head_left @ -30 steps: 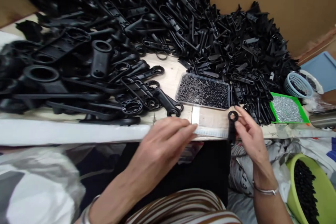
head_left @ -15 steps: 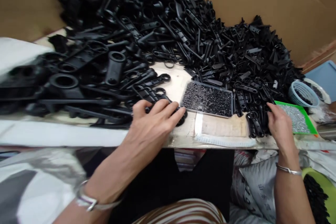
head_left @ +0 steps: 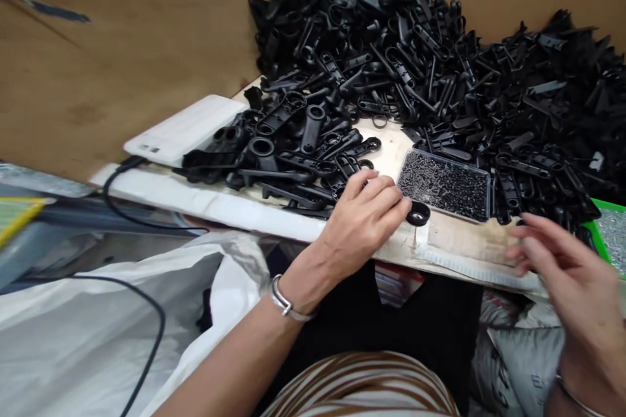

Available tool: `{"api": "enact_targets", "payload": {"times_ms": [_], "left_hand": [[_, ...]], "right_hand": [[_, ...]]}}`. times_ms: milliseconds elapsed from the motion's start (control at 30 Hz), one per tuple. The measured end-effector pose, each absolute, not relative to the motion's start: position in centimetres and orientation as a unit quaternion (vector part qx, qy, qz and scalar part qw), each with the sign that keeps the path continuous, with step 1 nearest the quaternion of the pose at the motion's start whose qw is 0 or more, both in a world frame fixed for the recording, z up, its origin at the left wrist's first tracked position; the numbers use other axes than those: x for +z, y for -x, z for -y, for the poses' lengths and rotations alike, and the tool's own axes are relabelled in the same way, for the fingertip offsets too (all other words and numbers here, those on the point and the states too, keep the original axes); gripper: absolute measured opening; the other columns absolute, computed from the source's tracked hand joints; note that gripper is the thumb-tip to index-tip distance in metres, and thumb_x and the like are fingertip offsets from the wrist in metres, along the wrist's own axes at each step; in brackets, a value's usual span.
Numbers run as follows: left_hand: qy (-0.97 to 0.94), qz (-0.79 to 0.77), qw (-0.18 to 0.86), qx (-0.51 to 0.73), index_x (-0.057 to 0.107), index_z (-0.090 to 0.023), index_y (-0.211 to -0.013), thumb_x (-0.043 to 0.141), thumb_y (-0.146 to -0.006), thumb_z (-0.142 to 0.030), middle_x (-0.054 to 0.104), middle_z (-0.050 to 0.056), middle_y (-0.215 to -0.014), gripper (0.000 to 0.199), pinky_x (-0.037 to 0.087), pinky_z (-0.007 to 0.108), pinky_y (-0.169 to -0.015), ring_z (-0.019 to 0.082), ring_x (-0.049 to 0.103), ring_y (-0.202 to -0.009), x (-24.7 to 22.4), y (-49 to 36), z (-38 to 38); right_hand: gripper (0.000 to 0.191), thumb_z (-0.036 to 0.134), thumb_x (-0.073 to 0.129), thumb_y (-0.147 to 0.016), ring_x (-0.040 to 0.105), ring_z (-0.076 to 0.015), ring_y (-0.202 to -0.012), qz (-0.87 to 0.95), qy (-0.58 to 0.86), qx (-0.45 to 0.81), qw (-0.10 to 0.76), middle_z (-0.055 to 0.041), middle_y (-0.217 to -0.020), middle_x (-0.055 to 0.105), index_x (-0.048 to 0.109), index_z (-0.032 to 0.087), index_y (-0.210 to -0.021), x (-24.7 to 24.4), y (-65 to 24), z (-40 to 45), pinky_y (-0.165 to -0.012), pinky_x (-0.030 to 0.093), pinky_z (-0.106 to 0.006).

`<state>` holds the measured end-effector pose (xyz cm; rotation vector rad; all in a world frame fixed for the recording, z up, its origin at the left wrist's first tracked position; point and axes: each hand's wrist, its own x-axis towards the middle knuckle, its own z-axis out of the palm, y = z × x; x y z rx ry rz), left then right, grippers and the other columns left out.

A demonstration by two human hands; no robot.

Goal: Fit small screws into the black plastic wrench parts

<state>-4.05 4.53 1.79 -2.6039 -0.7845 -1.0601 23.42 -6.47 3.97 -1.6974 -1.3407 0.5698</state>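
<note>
My left hand (head_left: 366, 218) is wrapped over a black plastic part (head_left: 419, 214), whose ringed end shows just right of my fingers, at the bench's front edge. My right hand (head_left: 570, 267) is slightly blurred above the edge at the right, its fingertips bent near a small dark piece (head_left: 521, 222); whether it holds that piece is unclear. Between the hands a clear tray (head_left: 444, 184) holds tiny black pieces. A beige cloth pad (head_left: 469, 239) lies in front of it. Loose black parts with ring ends (head_left: 313, 127) lie behind my left hand.
A large heap of black parts (head_left: 415, 45) rises against cardboard walls (head_left: 171, 45). At the left lies a flat white device (head_left: 186, 127) with a black cable (head_left: 110, 192). A green tray (head_left: 597, 234) of silvery pieces stands at the right; white sacks (head_left: 528, 358) are below.
The view has swung left, bringing the white device into sight. My right hand has come off the parts beside the green tray and moved nearer the pad. The ringed part now sticks out past my left fingers.
</note>
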Motion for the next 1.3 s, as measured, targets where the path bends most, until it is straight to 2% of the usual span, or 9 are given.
{"api": "enact_targets", "payload": {"times_ms": [100,200,300,367,467,700,833,1067,1300], "left_hand": [[0.895,0.228,0.067,-0.377,0.056,-0.011,-0.101,0.039,-0.098,-0.01,0.063,0.006,-0.082,0.018,0.049,0.034,-0.079,0.017,0.057,-0.082,1.6,2.8,-3.3],[0.903,0.216,0.035,-0.37,0.056,-0.009,-0.101,0.042,-0.097,-0.01,0.063,0.007,-0.079,0.015,0.048,0.031,-0.07,0.017,0.055,-0.076,0.9,1.9,-2.1],[0.893,0.231,-0.021,-0.385,0.057,-0.011,-0.1,0.043,-0.097,-0.012,0.063,0.008,-0.086,0.014,0.049,0.031,-0.075,0.017,0.057,-0.084,0.3,1.6,-1.6],[0.882,0.253,-0.065,-0.392,0.058,-0.015,-0.103,0.048,-0.096,-0.019,0.064,0.011,-0.102,0.012,0.05,0.033,-0.083,0.019,0.057,-0.097,0.1,1.6,-1.6],[0.875,0.273,-0.102,-0.386,0.059,-0.018,-0.105,0.055,-0.094,-0.021,0.063,0.011,-0.116,0.012,0.047,0.038,-0.09,0.021,0.056,-0.109,-0.1,1.5,-1.7],[0.868,0.249,-0.167,-0.396,0.061,-0.015,-0.098,0.049,-0.096,-0.016,0.068,0.007,-0.098,0.012,0.05,0.027,-0.077,0.015,0.061,-0.086,-0.8,1.0,-1.0],[0.867,0.273,-0.181,-0.377,0.059,-0.015,-0.101,0.053,-0.095,-0.021,0.068,0.007,-0.095,0.011,0.051,0.029,-0.077,0.016,0.063,-0.084,-1.1,0.6,-0.7],[0.862,0.293,-0.156,-0.383,0.056,-0.014,-0.104,0.049,-0.097,-0.025,0.07,0.006,-0.09,0.014,0.051,0.029,-0.074,0.016,0.064,-0.079,-1.3,0.1,-0.7],[0.867,0.314,-0.129,-0.365,0.056,-0.013,-0.104,0.063,-0.089,-0.02,0.07,0.004,-0.086,0.018,0.049,0.031,-0.071,0.018,0.062,-0.075,-1.3,0.2,-0.8]], "right_hand": [[0.04,0.037,0.068,-0.085,0.069,-0.0183,-0.072,0.514,0.6,0.427,0.439,-0.0073,-0.11,0.069,0.062,0.028,-0.124,3.7,-19.1,4.4,-0.053,0.059,-0.029],[0.04,0.035,0.076,-0.078,0.067,-0.0145,-0.063,0.473,0.57,0.488,0.462,-0.005,-0.102,0.072,0.068,0.026,-0.116,3.0,-16.9,3.4,-0.057,0.062,-0.029],[0.029,0.032,0.077,-0.077,0.067,-0.0144,-0.062,0.446,0.569,0.512,0.465,-0.0024,-0.085,0.073,0.073,0.024,-0.104,2.3,-17.0,3.4,-0.063,0.063,-0.031],[0.031,0.031,0.077,-0.077,0.07,-0.017,-0.072,0.43,0.566,0.528,0.466,-0.0042,-0.093,0.074,0.072,0.023,-0.106,2.0,-17.5,3.6,-0.067,0.064,-0.033],[0.041,0.03,0.078,-0.076,0.07,-0.0194,-0.088,0.412,0.56,0.536,0.478,-0.008,-0.115,0.069,0.068,0.023,-0.116,1.7,-18.1,3.9,-0.073,0.063,-0.033],[0.052,0.026,0.078,-0.076,0.07,-0.0167,-0.083,0.41,0.558,0.519,0.502,-0.0086,-0.129,0.062,0.061,0.027,-0.125,1.7,-18.4,4.1,-0.077,0.061,-0.032],[0.047,0.028,0.078,-0.077,0.07,-0.017,-0.085,0.406,0.553,0.531,0.498,-0.0064,-0.131,0.06,0.062,0.027,-0.122,1.4,-18.6,3.8,-0.073,0.063,-0.031],[0.037,0.036,0.072,-0.082,0.062,-0.0237,-0.111,0.441,0.584,0.516,0.444,-0.0067,-0.125,0.064,0.066,0.024,-0.117,1.3,-18.9,3.5,-0.077,0.063,-0.032],[0.04,0.042,0.069,-0.084,0.07,-0.0202,-0.085,0.44,0.615,0.485,0.439,-0.0092,-0.118,0.066,0.065,0.023,-0.119,1.4,-19.5,3.7,-0.07,0.064,-0.035]]}}
